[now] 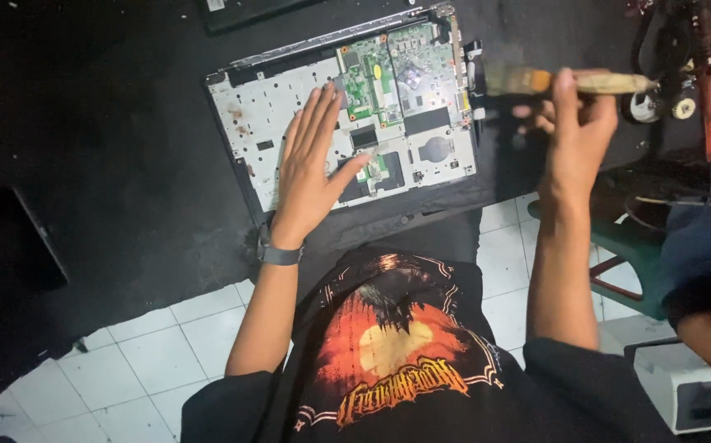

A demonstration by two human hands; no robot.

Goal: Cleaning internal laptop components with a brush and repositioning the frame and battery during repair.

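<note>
Right grip: the right hand (573,135) is closed around the handle of a brush (569,82); the fingers are wrapped around the pale wooden handle and the thumb lies along it. The brush is held level, above the right edge of the laptop, with the bristle end pointing left.
Left grip: the left hand (310,168) is spread flat, with the fingers straight and close together and the thumb pointing to the right. It holds nothing. The palm rests on the inner frame of the laptop.
Bench: a black bench (126,164) carries the things; its front edge runs diagonally over a white tiled floor (150,353).
Opened laptop: the opened laptop (347,115) lies on the bench, a little turned, in front of the person. Its cover is off, so the pale inner frame shows on the left and the middle.
Green circuit board: the green circuit board (392,70) sits in the upper right part of the laptop, just beside the fingertips of the left hand.
Wristband: a grey wristband (280,254) is on the left wrist.
Soldering tools: at the far right of the bench stand dark tools with a red handle (710,115), near the end of the brush handle.
Other person: a dark blue sleeve (704,254) is seen at the right edge, well apart from both hands.
</note>
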